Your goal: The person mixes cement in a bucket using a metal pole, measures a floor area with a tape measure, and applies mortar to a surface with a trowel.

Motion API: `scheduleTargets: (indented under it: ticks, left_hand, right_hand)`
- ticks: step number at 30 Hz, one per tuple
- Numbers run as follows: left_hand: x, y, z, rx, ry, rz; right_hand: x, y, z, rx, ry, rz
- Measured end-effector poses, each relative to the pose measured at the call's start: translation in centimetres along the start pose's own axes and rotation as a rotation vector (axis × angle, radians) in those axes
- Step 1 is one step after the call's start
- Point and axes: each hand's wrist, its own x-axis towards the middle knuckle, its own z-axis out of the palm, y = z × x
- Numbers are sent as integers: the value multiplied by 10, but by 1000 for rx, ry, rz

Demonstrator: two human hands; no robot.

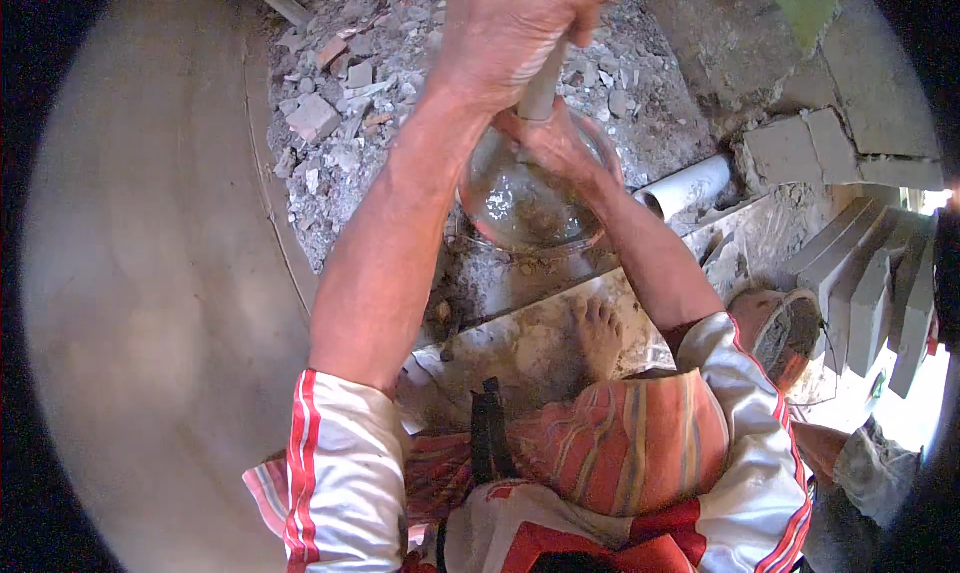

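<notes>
A light grey round pole [543, 88] stands at a slant over a round basin of water [480, 228] with a reddish rim. My left hand [505, 33] is closed around its upper part, at the top edge of the view. Lower down, my right hand [560, 148] grips the same pole, just over the basin. The pole's lower end is hidden by my right hand and the basin. Murky water [515, 208] in the basin catches bright glints.
Broken rubble [340, 103] lies around the basin. A white pipe [690, 186] rests to its right, near a block ledge [800, 148]. Farther right are a bucket [775, 338] and leaning grey slabs [870, 283]. A plastered wall [150, 263] rises on the left. My bare foot [600, 338] is on a ledge.
</notes>
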Motion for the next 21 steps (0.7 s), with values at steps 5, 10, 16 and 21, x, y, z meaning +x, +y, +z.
scheduleTargets:
  ticks: [5,10,16,21]
  left_hand:
    - [-7,29,-3,-156,110,57]
    - [-22,89,12,1,128,126]
    - [-26,99,4,-17,103,61]
    - [-34,56,-7,60,273,70]
  right_hand:
    - [-26,-33,3,-19,-66,-49]
    - [-55,-80,-6,43,-77,-107]
    - [-44,-51,20,116,-106,-131]
    - [-6,-3,40,33,-116,-171]
